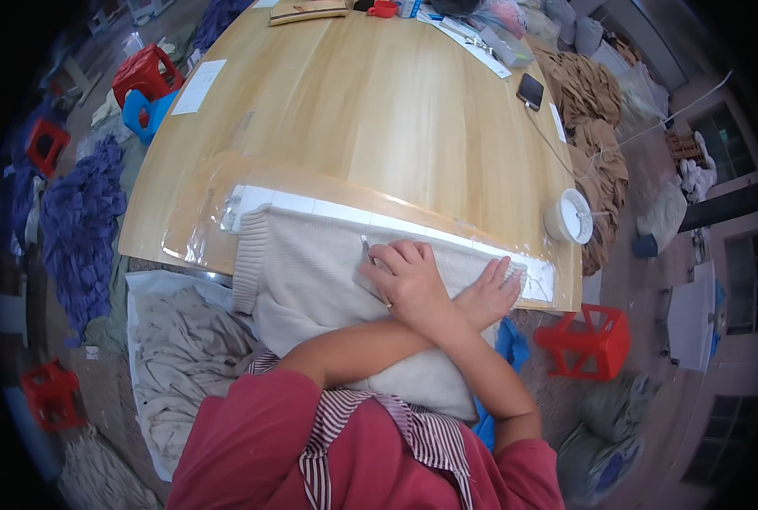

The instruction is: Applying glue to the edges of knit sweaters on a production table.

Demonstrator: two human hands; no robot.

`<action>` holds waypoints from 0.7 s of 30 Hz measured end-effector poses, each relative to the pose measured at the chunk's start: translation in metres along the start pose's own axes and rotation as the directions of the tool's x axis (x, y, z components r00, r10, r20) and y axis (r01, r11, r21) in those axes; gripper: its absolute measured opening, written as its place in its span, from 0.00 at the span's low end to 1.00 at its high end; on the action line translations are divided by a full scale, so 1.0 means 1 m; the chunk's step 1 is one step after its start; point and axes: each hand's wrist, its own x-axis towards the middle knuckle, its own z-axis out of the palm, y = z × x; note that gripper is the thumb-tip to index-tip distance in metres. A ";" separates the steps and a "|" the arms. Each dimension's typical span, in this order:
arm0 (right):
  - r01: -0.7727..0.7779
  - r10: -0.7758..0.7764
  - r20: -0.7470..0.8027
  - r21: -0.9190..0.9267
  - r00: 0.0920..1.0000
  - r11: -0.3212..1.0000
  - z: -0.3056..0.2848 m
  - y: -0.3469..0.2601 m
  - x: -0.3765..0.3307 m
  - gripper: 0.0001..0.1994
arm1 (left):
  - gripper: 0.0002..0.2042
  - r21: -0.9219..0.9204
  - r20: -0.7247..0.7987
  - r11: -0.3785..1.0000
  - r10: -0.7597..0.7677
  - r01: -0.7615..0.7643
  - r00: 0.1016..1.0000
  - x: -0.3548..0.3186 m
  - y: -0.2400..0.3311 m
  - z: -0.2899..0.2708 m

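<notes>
Arms: crossed over the sweater; your left hand point(491, 293) lies flat at its right end, fingers together, pressing down.
Right hand point(408, 280): on top of the left forearm, fingers curled onto the knit; can't tell if it's pinching anything.
Sweater point(311, 272): cream knit, folded, at the near table edge, half hanging off toward you.
Axis: long side runs left-right along the edge; ribbed band points left.
Bag point(200, 221): clear plastic under the sweater, white strip along its far side.
Table point(370, 110): bare wood beyond the strip.
Tape roll point(571, 216): at the right edge.
Phone point(529, 90): far right.
</notes>
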 end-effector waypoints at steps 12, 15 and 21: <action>-0.549 0.525 -0.721 0.239 0.453 0.801 -0.131 0.140 -0.098 0.09 | 0.11 -0.422 -0.218 0.900 -0.219 0.110 0.951 -0.126 -0.049 -0.194; -0.779 0.517 -0.734 -0.027 0.441 0.627 -0.159 0.194 -0.134 0.11 | 0.09 -0.460 -0.228 0.452 -0.892 0.764 0.390 -0.230 -0.066 -0.217; -0.642 0.371 -0.595 -0.340 0.713 0.688 -0.118 0.185 -0.082 0.17 | 0.17 -0.710 0.231 -0.076 -0.964 0.700 0.130 -0.355 -0.120 -0.187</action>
